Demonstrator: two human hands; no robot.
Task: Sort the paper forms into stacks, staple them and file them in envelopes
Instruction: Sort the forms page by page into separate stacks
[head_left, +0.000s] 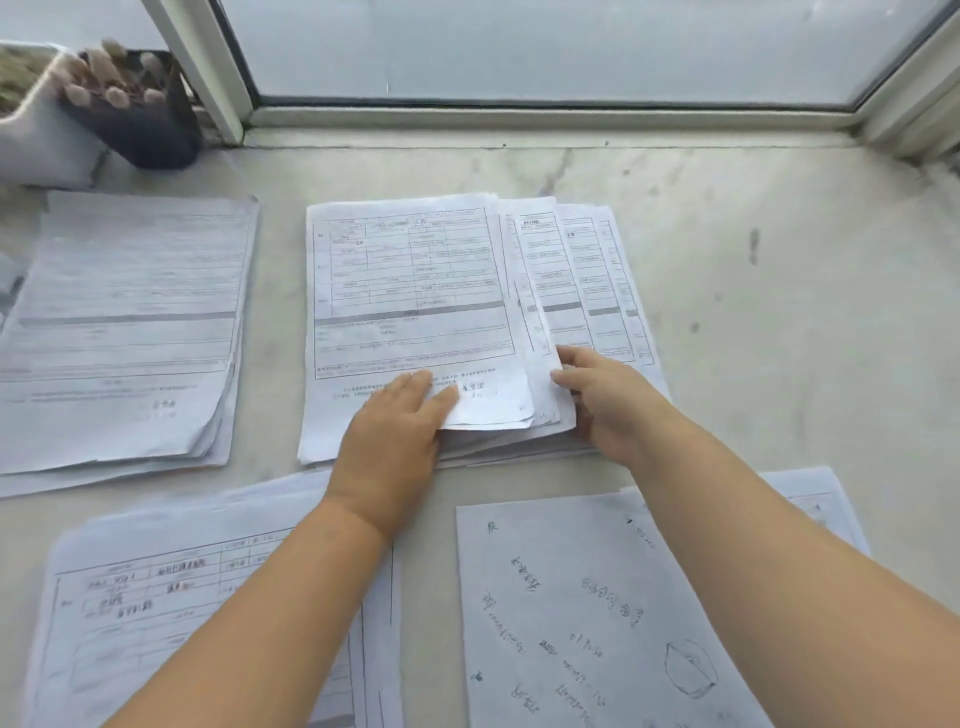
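— Where are the hands?

— Both reach forward over the counter (753, 312) to the middle stack of forms (410, 291). The left hand (395, 421) lies palm down on the near edge of the top sheet, fingers straight and together, pressing the paper flat; its grip is released, holding nothing. The right hand (602, 400) sits at the near right corner of the same stack, thumb on top of the lifted corners and fingers curled under them, so it is grasping a few sheets of that stack.

— How does the stack lie?

— Fanned. The top form sits square, and further forms stick out from under it to the right, their printed tables showing in strips.

— Any containers?

— Two pots at the far left by the window frame (228, 78): a dark pot (140, 130) with pale, rounded plant tips poking up, and a white pot (41, 140) just left of it, touching it. What grows in the white one is blurred.

— How many piles of paper?

— Four. The middle stack under the hands; a thick left stack (124, 332) well apart from it, its print blurred; a near left stack (156, 613) of printed forms under the left forearm; and a near right pile (587, 613) topped by a sheet with handwriting and a small round sketch, under the right forearm. All lie flat on the pale marbled counter.
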